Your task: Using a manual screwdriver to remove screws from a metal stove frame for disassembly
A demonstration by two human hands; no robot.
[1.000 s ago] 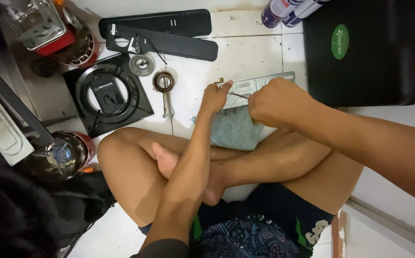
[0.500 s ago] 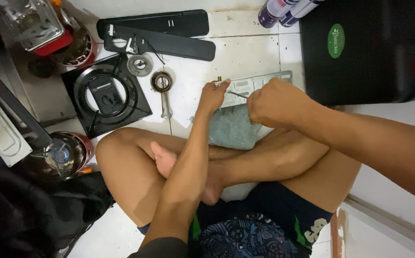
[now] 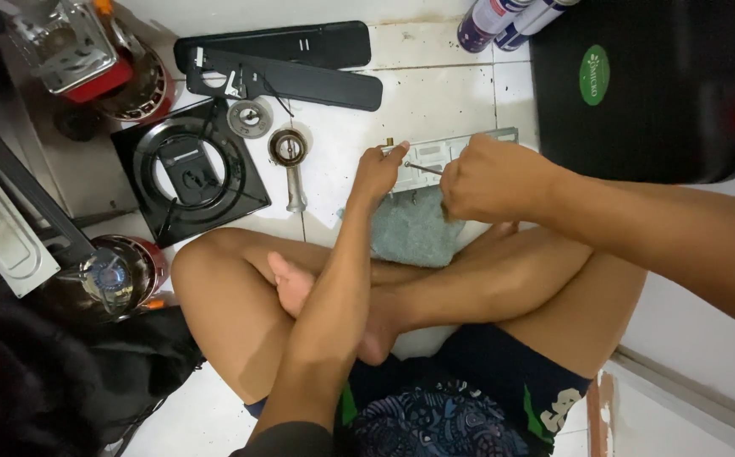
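Note:
I sit cross-legged on a white tiled floor. My left hand pinches the left end of a long grey metal part with a small brass fitting, which lies on the floor. My right hand is closed around the handle of a screwdriver whose thin shaft points left at that part. A grey cloth lies under both hands, against my shin.
A black square burner plate, a metal ring and a round burner piece with a stem lie left. Two long black panels lie behind. A black case and spray cans stand right. Red-rimmed stove parts sit far left.
Both hands stay on the grey metal part with only slight shifts. The view has drifted a little.

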